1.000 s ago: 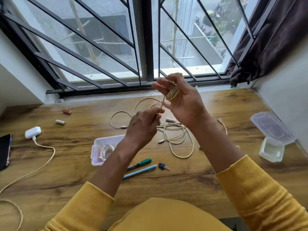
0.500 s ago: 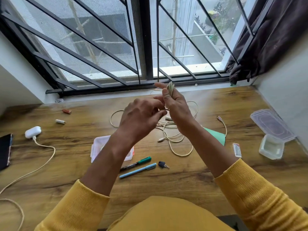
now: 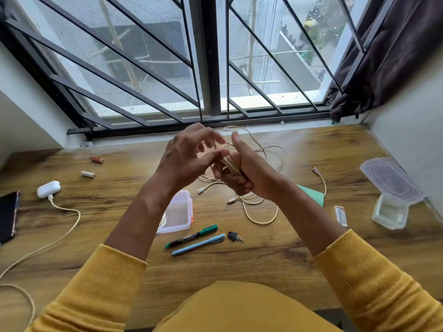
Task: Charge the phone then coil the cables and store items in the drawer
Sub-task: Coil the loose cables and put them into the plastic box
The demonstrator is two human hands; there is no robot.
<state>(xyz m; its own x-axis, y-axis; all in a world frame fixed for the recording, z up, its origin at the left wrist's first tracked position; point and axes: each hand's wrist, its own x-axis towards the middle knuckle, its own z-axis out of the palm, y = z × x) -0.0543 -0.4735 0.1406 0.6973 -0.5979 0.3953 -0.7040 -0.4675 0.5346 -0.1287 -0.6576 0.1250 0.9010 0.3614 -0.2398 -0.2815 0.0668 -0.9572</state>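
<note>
The cream cable (image 3: 231, 165) sits at the centre of the frame, its wound turns bunched in the right hand (image 3: 244, 171), whose fingers curl round the bundle; the rest of it loops up toward the window and trails down onto the desk (image 3: 275, 257) in a loose tangle. The left hand (image 3: 189, 156) hovers just beside the bundle, fingers spread and relaxed, with a strand running by its fingertips; whether it pinches that strand I cannot tell. To wind well, I judge each new turn should lie flat beside the last, with light tension and the slack fed clear of the tangle below, where plug ends could snag. Lower centre lie a green marker (image 3: 191, 236), a blue pen (image 3: 199, 244) and a key (image 3: 233, 236); a clear box (image 3: 179, 212) sits behind the left forearm; at left a white charger (image 3: 48, 189) with its lead, beside a dark phone (image 3: 8, 215); at right a tub (image 3: 390, 215) and lid (image 3: 390, 179). No drawer is in view.
</note>
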